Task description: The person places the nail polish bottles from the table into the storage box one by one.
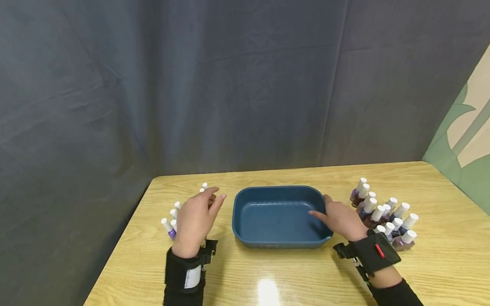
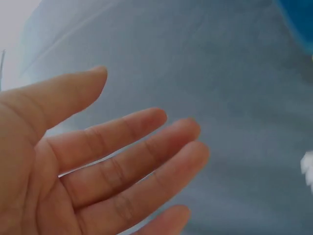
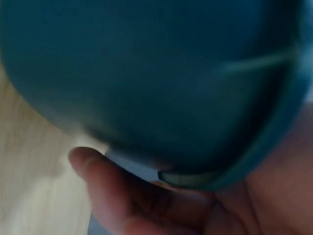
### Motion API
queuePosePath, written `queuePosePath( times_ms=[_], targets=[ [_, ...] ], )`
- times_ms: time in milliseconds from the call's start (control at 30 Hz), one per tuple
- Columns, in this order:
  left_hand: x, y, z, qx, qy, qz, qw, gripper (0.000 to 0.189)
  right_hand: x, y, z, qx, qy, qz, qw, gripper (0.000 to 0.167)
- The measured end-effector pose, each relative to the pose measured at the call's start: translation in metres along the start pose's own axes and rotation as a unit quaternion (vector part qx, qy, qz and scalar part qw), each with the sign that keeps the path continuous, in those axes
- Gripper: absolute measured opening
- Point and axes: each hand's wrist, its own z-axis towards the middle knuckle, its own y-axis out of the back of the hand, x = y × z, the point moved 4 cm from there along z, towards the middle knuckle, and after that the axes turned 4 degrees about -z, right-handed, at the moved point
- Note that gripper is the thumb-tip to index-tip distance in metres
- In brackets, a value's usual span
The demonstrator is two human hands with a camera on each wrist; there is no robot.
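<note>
A dark blue plastic tub [image 1: 279,216], with nothing in it, is at the middle of the wooden table. My right hand [image 1: 340,219] grips its right end, thumb over the rim on the inside and fingers around the outer wall. In the right wrist view the tub's wall [image 3: 137,78] fills most of the picture, with curled fingers [image 3: 110,191] under it. My left hand [image 1: 197,219] is raised left of the tub and holds nothing. Its fingers [image 2: 142,152] are spread and slightly bent in the left wrist view. Small nail polish bottles [image 1: 168,226] with white caps stand beside and behind it, partly hidden.
A larger group of nail polish bottles [image 1: 405,240], purple and dark with white caps, stands close by my right wrist. A grey curtain [image 1: 245,93] hangs behind the table [image 1: 306,278]. Patterned green and cream fabric [image 1: 471,148] is at the far right.
</note>
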Motion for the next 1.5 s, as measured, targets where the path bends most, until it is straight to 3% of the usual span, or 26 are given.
queuePosePath(
  times_ms=[100,267,400,533,667,767,833,967,1200,1400,1500],
  targets=[
    [0.008,0.022,-0.004,-0.026,0.025,-0.011,0.9993,0.034,0.000,-0.004,0.000,0.014,-0.006,0.006,0.9999,0.074],
    [0.019,0.050,-0.014,-0.061,0.053,-0.017,0.9966,0.031,-0.001,-0.003,-0.004,0.011,-0.025,0.002,0.9996,0.060],
    [0.031,0.057,-0.020,-0.046,0.052,-0.022,0.9974,0.028,-0.005,-0.005,-0.003,0.019,-0.053,-0.011,0.9983,0.047],
    [0.044,0.049,-0.020,0.036,0.044,-0.003,0.9984,0.021,-0.010,-0.009,-0.002,0.027,-0.068,-0.018,0.9971,0.035],
    [0.054,0.032,-0.020,0.126,0.050,0.020,0.9906,0.019,-0.016,-0.017,0.001,0.034,-0.074,-0.024,0.9964,0.030],
    [0.061,0.019,-0.022,0.163,0.051,0.038,0.9845,0.018,-0.017,-0.019,0.003,0.031,-0.070,-0.025,0.9967,0.028],
    [0.067,0.012,-0.024,0.180,0.059,0.049,0.9808,0.027,-0.016,-0.018,0.003,0.028,-0.062,-0.026,0.9973,0.028],
    [0.076,0.002,-0.026,0.197,0.071,0.068,0.9754,0.046,-0.010,-0.013,0.002,0.030,-0.053,-0.022,0.9979,0.028],
    [0.080,-0.010,-0.026,0.197,0.075,0.083,0.9740,0.049,-0.005,-0.010,0.001,0.028,-0.046,-0.023,0.9982,0.027],
    [0.084,-0.016,-0.029,0.197,0.104,0.089,0.9709,0.050,0.001,-0.009,0.001,0.029,-0.036,-0.021,0.9987,0.027],
    [0.084,-0.019,-0.029,0.197,0.105,0.079,0.9717,0.052,0.001,-0.010,0.001,0.017,-0.028,-0.027,0.9991,0.026]
  ],
)
